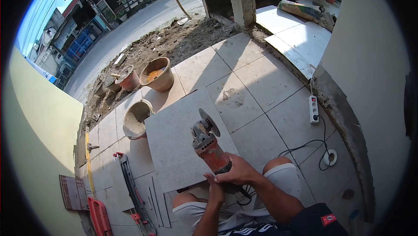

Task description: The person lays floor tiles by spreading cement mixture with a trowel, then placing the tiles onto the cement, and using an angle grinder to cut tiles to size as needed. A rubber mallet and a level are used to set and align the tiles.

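An angle grinder (213, 154), red and black with a grey head, is held above a large loose tile (172, 138). Its round disc (210, 123) points away from me, tilted on edge. My right hand (237, 170) wraps round the rear of the grinder's body. At the handle's left side, my left hand (214, 189) grips it low, its fingers partly hidden. The grinder's black cord loops down between my knees. The tile lies in front of my knees, over the tiled floor.
Left of the tile are a manual tile cutter (130, 190), a red plastic case (99, 216) and a yellow level (89, 162). Buckets (157, 77) stand beyond, by bare soil. A power strip (313, 109) with a black cord and a white tape roll (330, 157) lie right.
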### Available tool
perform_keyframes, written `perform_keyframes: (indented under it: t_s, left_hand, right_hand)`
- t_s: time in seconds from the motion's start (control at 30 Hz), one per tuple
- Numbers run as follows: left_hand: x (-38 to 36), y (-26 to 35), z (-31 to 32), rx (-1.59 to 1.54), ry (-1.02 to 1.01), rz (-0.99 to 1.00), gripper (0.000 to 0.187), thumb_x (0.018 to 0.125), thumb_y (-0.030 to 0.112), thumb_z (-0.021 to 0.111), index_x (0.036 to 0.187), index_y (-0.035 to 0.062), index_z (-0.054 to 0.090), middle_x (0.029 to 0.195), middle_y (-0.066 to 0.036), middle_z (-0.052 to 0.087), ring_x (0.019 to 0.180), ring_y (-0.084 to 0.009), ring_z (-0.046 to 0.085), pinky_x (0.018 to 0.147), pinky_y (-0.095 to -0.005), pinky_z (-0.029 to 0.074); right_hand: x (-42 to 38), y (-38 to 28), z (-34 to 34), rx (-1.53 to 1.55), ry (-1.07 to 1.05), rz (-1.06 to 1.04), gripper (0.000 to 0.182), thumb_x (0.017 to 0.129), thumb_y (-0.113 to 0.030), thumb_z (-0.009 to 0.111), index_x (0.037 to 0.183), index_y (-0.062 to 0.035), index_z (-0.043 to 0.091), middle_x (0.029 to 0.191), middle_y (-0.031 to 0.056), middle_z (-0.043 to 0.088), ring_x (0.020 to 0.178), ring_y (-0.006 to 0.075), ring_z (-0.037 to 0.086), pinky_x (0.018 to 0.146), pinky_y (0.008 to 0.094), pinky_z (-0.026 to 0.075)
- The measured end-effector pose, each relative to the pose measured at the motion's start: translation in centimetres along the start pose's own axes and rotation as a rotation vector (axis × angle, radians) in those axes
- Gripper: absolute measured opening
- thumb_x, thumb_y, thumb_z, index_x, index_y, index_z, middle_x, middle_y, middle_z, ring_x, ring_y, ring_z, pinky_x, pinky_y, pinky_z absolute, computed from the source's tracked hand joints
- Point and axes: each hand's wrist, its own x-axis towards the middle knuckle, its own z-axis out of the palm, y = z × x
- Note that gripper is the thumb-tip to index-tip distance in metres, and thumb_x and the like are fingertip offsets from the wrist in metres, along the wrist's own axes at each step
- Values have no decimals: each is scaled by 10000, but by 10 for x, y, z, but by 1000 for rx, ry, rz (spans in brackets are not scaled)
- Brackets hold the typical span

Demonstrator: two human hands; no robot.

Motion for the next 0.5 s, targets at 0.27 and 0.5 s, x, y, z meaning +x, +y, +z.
perform_keyframes:
  t_s: [0.27, 0.5]
  left_hand:
    - [-23, 167, -93, 824, 271, 408, 723, 911, 418, 789, 1426, -31, 554, 1280, -254, 681, 1137, -320, 695, 992, -401, 539]
    - [25, 110, -136, 1823, 98, 255, 1508, 503, 766, 874, 1668, 101, 185, 1718, -283, 17, 1594, -457, -2, 1233, -668, 42]
  right_hand:
    - [112, -14, -14, -54, 341, 48, 622, 644, -294, 833, 1094, 75, 611, 963, 188, 691, 831, 283, 689, 757, 381, 554]
    - [200, -10, -46, -227, 503, 98, 382, 608, -260, 859, 798, 21, 685, 823, 137, 695, 701, 244, 652, 665, 367, 529]
